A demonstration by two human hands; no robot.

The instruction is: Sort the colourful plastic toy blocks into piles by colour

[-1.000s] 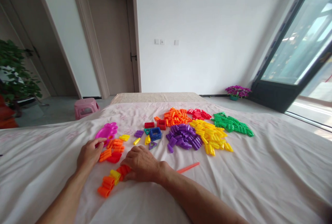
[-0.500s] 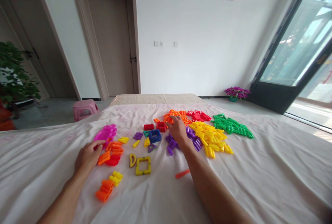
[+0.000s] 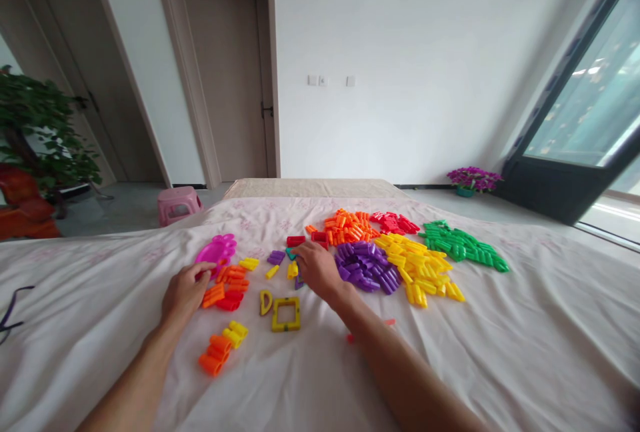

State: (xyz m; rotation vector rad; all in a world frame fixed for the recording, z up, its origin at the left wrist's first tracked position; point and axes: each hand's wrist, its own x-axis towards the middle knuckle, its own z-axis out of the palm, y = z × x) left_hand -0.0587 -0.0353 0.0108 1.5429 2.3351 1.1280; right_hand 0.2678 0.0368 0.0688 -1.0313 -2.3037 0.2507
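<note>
My left hand [image 3: 185, 291] is at the lower edge of a magenta paw-shaped plastic dish [image 3: 220, 247], beside several orange tube blocks [image 3: 234, 275]. Its index finger stretches toward the dish and the thumb sits a little apart; no held piece shows. Red tube blocks [image 3: 231, 301] lie just below. My right hand [image 3: 319, 269] reaches down over the spot of the blue square frame, which it covers. Its fingertips are mostly hidden, so any grip cannot be made out. Close to it are red frame pieces [image 3: 296, 241], yellow tubes [image 3: 293, 271] and purple tubes [image 3: 276, 257].
Sorted heaps of orange [image 3: 350, 227], red [image 3: 395, 223], purple [image 3: 367, 267], yellow [image 3: 415, 262] and green tubes [image 3: 463, 245] spread to the right. Nearer lie a yellow square frame [image 3: 286, 327], a yellow D-shaped piece [image 3: 265, 302] and joined orange tubes [image 3: 215, 355]. Glasses [image 3: 13, 315] rest at far left.
My right hand has drawn back from the orange heap, down and left to the frame pieces, uncovering the purple heap. The left hand stays beside the dish. The view has shifted slightly.
</note>
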